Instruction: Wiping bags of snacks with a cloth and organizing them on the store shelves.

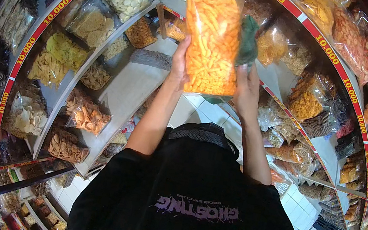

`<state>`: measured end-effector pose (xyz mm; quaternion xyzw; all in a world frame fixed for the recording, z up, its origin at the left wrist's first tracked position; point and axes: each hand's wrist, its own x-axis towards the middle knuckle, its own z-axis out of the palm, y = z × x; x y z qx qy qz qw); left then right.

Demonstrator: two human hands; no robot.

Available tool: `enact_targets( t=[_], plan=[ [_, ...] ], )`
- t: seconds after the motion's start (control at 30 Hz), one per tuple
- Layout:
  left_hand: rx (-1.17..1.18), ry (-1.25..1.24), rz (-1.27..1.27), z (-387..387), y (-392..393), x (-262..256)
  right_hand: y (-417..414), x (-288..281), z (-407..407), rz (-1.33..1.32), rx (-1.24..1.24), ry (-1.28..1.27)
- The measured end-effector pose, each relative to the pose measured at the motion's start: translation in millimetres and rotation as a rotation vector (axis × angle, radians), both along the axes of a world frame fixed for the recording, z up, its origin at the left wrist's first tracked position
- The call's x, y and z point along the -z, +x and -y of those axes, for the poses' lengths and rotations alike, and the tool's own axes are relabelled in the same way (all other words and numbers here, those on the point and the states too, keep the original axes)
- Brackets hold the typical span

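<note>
Between my two hands, a clear plastic bag of orange puffed snack sticks (213, 43) is held upright in front of the shelves. My left hand (180, 58) grips its left edge, thumb along the side. On the opposite edge is my right hand (247, 81), which also has a dark green cloth (248, 42) by its fingers; part of the cloth shows beneath the bag's lower edge. How far the cloth is held by the fingers, the bag hides. A grey duster-like object (151, 58) lies on the shelf beside my left hand.
Curved-looking shelves with red and yellow price strips (328, 49) surround me. Bagged crackers (89, 118) stand on the left, bagged snacks (306, 105) on the right. White floor tiles (203, 109) show below my hands, and a white basket (281, 186) sits low at the right.
</note>
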<state>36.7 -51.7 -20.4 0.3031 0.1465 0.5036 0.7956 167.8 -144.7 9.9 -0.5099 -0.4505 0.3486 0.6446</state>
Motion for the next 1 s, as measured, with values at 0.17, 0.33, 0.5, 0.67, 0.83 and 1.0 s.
enact_targets(
  t=[0.17,0.33,0.5,0.67,0.83,1.0],
  plan=[
    [0.126,0.008,0.262,-23.3,-17.3,-2.3,-10.4,-15.7,6.9,0.775,0.010,0.244],
    [0.043,0.006,0.125,-26.6,-27.3,-16.3,-27.6,-8.9,17.1,0.880,-0.045,0.203],
    [0.054,-0.035,0.092,-21.3,-28.6,-25.9,-41.2,1.6,22.2,1.143,-0.067,0.142],
    [0.169,0.001,0.053,-16.7,-32.0,-10.4,-38.4,-12.0,7.7,1.201,0.027,0.132],
    [0.130,0.176,-0.198,-9.4,-27.2,16.0,-21.2,-38.2,-26.6,1.132,0.212,0.178],
    [0.213,0.178,-0.106,4.3,-21.9,1.8,8.0,-46.1,-63.3,0.896,0.261,0.341]
  ],
)
